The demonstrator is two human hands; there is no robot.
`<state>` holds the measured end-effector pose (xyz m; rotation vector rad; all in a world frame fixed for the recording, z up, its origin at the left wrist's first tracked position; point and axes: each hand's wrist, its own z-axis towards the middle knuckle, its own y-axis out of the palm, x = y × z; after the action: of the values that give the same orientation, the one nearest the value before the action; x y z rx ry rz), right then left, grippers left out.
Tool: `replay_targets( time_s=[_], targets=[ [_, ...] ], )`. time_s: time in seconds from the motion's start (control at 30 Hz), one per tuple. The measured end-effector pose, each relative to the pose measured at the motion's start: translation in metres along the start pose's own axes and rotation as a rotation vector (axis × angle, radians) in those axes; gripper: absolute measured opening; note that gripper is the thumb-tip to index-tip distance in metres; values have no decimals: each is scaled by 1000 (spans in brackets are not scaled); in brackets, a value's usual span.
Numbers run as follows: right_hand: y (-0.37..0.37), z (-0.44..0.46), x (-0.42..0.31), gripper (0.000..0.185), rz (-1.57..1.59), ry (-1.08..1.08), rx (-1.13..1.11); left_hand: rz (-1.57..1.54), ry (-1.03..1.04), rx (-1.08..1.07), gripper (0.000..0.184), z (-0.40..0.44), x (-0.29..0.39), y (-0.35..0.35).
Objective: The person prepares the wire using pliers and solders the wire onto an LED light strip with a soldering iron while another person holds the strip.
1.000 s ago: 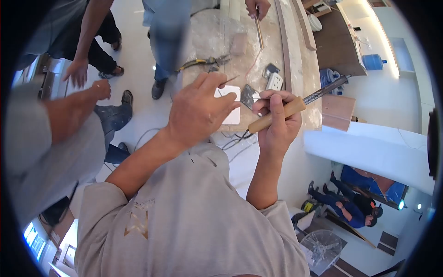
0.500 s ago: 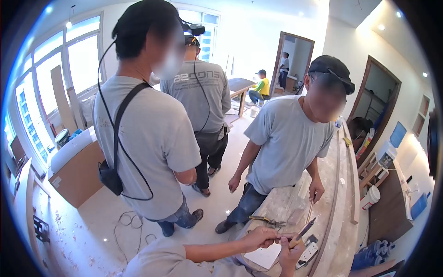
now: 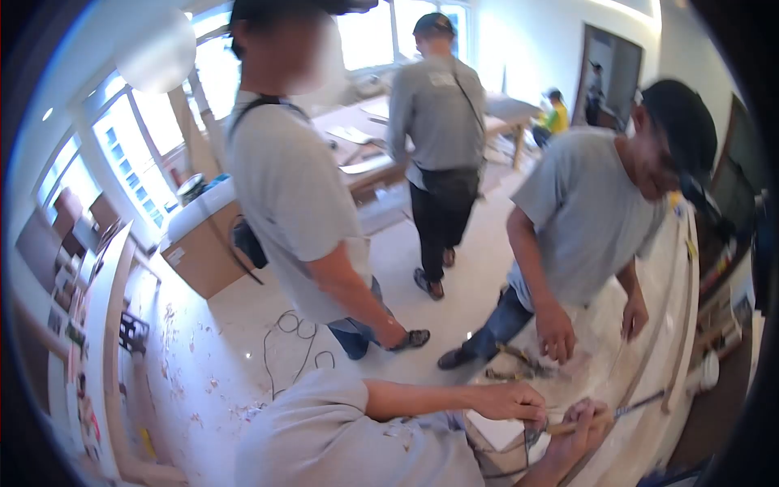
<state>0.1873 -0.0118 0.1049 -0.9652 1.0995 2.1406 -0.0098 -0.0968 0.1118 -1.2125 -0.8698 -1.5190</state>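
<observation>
At the lower right, my right hand [image 3: 586, 420] is wrapped round the light wooden handle [image 3: 561, 426] of a tool whose dark shaft [image 3: 641, 402] points right, over the workbench. Close to the handle's left end, my left hand [image 3: 510, 402] has its fingers pressed together; whatever they pinch is too small to make out. Below my left hand lies a white plate [image 3: 492, 430] on the bench corner. Pliers [image 3: 510, 369] with yellow-and-black handles rest just beyond it, near a co-worker's hand.
A co-worker [image 3: 580, 211] leans over the workbench [image 3: 649, 357] from the far side. Another person [image 3: 296, 203] stands left of it, and a third [image 3: 442, 122] stands farther back. A cable [image 3: 292, 345] is looped on the floor near a cardboard box [image 3: 213, 252].
The view has tilted up and swung left. My left hand has come close to the tool handle. The co-worker's hand no longer holds the thin stick, and both their hands are over the bench.
</observation>
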Motion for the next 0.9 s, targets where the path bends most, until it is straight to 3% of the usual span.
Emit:
replay_targets(
  time_s=[0.03, 0.07, 0.1, 0.17, 0.23, 0.4, 0.5, 0.57, 0.6, 0.7, 0.8, 0.9],
  targets=[
    [-1, -4, 0, 9, 1, 64, 87, 233, 108, -62, 22, -1, 0, 2],
    [6, -5, -6, 9, -24, 129, 215, 239, 22, -61, 14, -5, 6, -4],
    [26, 1, -17, 9, -17, 184, 372, 243, 136, -17, 10, -6, -6, -12],
    [27, 4, -18, 6, -37, 233, 416, 378, 19, -27, 7, -6, 6, -24],
    [7, 4, 0, 9, 115, 127, 249, 328, -195, -22, 10, -1, 18, -18],
    [1, -5, -4, 11, 125, 200, 401, 365, -391, -86, 13, 4, 7, -11],
    [1, -15, -10, 10, 29, 192, 438, 512, -125, -166, 14, -2, 1, -8],
    [-2, -20, -16, 10, -31, 170, 472, 613, -85, -234, 15, -14, -7, -14],
    [-15, -22, -18, 8, 110, 94, 530, 669, -59, -258, 16, -20, -11, -21],
    [-40, -15, -60, 8, -30, -105, 631, 767, -267, -215, 20, -60, -49, -57],
    [-8, -22, -59, 10, -304, 100, 517, 563, -449, 134, 26, -37, -19, -62],
    [16, -28, -24, 11, -194, 96, 477, 428, -196, 109, 28, 12, 15, -22]
  ],
)
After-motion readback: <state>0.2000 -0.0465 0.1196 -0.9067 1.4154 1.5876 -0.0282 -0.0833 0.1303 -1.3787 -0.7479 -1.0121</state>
